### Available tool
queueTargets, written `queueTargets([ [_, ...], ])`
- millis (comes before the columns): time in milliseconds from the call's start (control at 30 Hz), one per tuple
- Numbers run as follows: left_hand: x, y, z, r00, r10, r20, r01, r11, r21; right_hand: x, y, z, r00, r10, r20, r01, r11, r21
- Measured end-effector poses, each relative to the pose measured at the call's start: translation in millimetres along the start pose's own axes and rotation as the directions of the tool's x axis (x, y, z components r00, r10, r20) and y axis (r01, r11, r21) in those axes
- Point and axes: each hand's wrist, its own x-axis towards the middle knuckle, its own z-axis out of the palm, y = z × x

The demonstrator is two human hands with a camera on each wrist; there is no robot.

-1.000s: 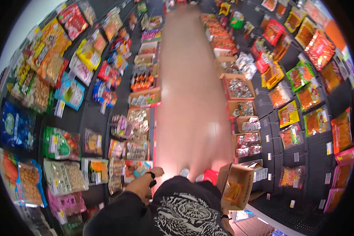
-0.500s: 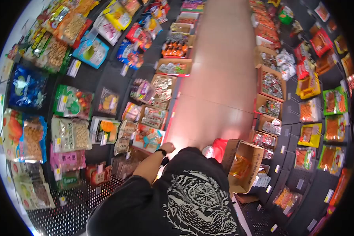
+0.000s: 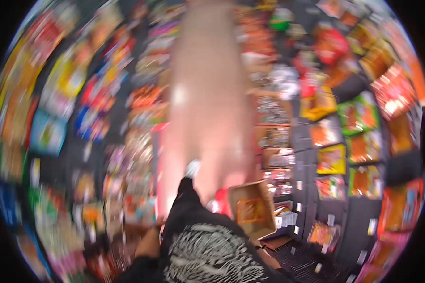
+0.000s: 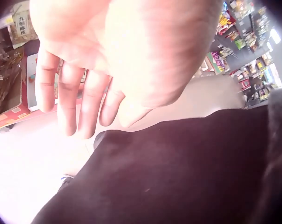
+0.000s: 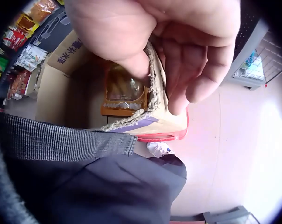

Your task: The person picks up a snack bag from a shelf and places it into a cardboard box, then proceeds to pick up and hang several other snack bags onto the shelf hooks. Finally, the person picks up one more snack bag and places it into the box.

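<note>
In the right wrist view the right hand [image 5: 178,42] pinches the torn edge of an open cardboard box [image 5: 52,93], thumb inside and fingers outside. An orange-brown packet [image 5: 124,88] lies inside the box. The head view shows the same box [image 3: 241,192] at the right side of the body, with the packet [image 3: 250,210] in it. Seen in the left wrist view, the left hand [image 4: 122,51] hangs beside the dark trousers, holding nothing, its fingers loosely extended downward.
Shelves of bagged snacks [image 3: 359,115] line the right side and more bags [image 3: 47,132] hang on the left. Open boxes of packets [image 3: 271,111] stand low along the aisle floor [image 3: 212,85]. Something red [image 3: 222,200] is beside the box.
The view has swung and the shelves have shifted and blurred. One foot now shows ahead on the floor. The box remains in the right hand; the left hand is still empty.
</note>
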Motion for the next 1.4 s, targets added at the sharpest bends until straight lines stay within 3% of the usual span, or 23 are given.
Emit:
queueTargets([
  [67, 19.6, 48.8, -36.6, 0.991, -0.099, 0.085, 0.083, 0.982, 0.172, 42.3, -7.7, 51.1, 0.994, -0.107, -0.02, 0.104, 0.987, -0.123],
  [133, 53.4, 86.8, -77.5, 0.977, -0.167, 0.133, 0.128, 0.956, 0.263, 17.3, -74.6, 26.9, 0.971, 0.173, 0.165, -0.233, 0.841, 0.488],
  [267, 142.7, 148.9, -167.4, 0.962, -0.203, 0.184, 0.124, 0.922, 0.368, -30.3, -213.6, -23.9, 0.703, 0.624, 0.341, -0.431, -0.007, 0.902],
  [333, 196.2, 198.9, -207.3, 0.968, -0.162, 0.192, 0.075, 0.915, 0.396, -17.8, -240.8, -18.6, 0.667, 0.65, 0.364, -0.503, 0.033, 0.864],
  [400, 238.6, 264.4, -241.3, 0.978, -0.108, 0.178, 0.032, 0.922, 0.385, 52.8, -182.9, 119.3, 0.955, 0.294, 0.029, -0.258, 0.782, 0.567],
  [467, 271.6, 313.2, -262.3, 0.984, -0.088, 0.154, 0.035, 0.948, 0.317, 24.6, -265.8, 47.4, 0.74, 0.576, 0.346, -0.362, -0.092, 0.927],
  [500, 293.6, 325.8, -267.0, 0.986, -0.069, 0.155, 0.032, 0.973, 0.227, 26.1, -272.2, 38.1, 0.877, 0.403, 0.262, -0.445, 0.475, 0.759],
  [567, 328.8, 357.5, -274.7, 0.981, -0.083, 0.177, 0.045, 0.978, 0.204, 13.4, -327.1, -23.0, 0.654, 0.619, 0.436, -0.402, -0.204, 0.893],
  [600, 336.7, 371.6, -273.7, 0.975, -0.077, 0.21, 0.026, 0.972, 0.233, 29.5, -332.2, -10.7, 0.612, 0.667, 0.425, -0.278, -0.321, 0.905],
  [667, 347.3, 394.5, -268.6, 0.975, -0.033, 0.218, -0.008, 0.983, 0.183, 56.5, -329.4, 9.8, 0.699, 0.635, 0.328, -0.472, 0.065, 0.879],
  [733, 350.6, 406.3, -263.8, 0.96, -0.022, 0.28, -0.036, 0.979, 0.202, 63.7, -343.1, -11.4, 0.804, 0.556, 0.209, -0.567, 0.614, 0.549],
  [800, 343.9, 409.6, -258.8, 0.938, -0.028, 0.347, -0.059, 0.969, 0.238, 68.2, -360.2, -24.7, 0.874, 0.451, 0.18, -0.479, 0.863, 0.162],
  [867, 338.7, 396.8, -259.7, 0.913, -0.048, 0.406, -0.064, 0.964, 0.258, 82.2, -362.9, -11.7, 0.867, 0.463, 0.183, -0.496, 0.834, 0.242],
  [933, 344.1, 365.4, -268.5, 0.88, -0.14, 0.455, -0.014, 0.947, 0.32, 80.2, -367.6, 1.3, 0.758, 0.591, 0.277, -0.597, 0.455, 0.661],
  [1000, 357.9, 317.9, -281.0, 0.861, -0.231, 0.453, -0.025, 0.87, 0.493, 61.0, -375.9, 11.3, 0.739, 0.665, 0.108, -0.628, 0.623, 0.465],
  [1033, 362.6, 302.9, -285.0, 0.848, -0.24, 0.473, -0.039, 0.861, 0.507, 48.6, -378.1, 8.4, 0.663, 0.722, 0.201, -0.642, 0.409, 0.649],
  [1067, 367.9, 291.5, -288.9, 0.788, -0.175, 0.59, -0.361, 0.645, 0.673, 38.6, -380.4, 7.5, 0.592, 0.747, 0.303, -0.606, 0.165, 0.778],
  [1133, 371.5, 289.5, -290.0, 0.635, -0.177, 0.752, -0.739, 0.145, 0.658, 25.7, -386.6, 13.7, 0.676, 0.721, 0.154, -0.581, 0.392, 0.713],
  [1167, 374.5, 287.2, -289.9, 0.572, -0.199, 0.796, -0.816, -0.037, 0.577, 23.3, -389.1, 15.7, 0.584, 0.742, 0.329, -0.528, 0.039, 0.848],
  [1200, 372.0, 296.7, -283.0, 0.632, -0.17, 0.756, -0.717, 0.244, 0.653, 17.7, -396.3, 20.8, 0.512, 0.69, 0.511, -0.412, -0.325, 0.851],
  [1267, 354.4, 326.5, -270.1, 0.756, -0.192, 0.626, -0.329, 0.716, 0.616, 24.1, -397.2, 40.6, 0.716, 0.683, 0.147, -0.626, 0.534, 0.568],
  [1367, 387.4, 336.9, -248.4, 0.772, -0.28, 0.571, -0.087, 0.843, 0.531, 19.0, -414.8, 28.1, 0.796, 0.591, 0.129, -0.584, 0.694, 0.421],
  [1400, 382.2, 359.1, -235.9, 0.778, -0.311, 0.546, -0.073, 0.818, 0.57, 113.9, -377.4, 130.5, 0.676, 0.716, 0.174, -0.704, 0.559, 0.439],
])
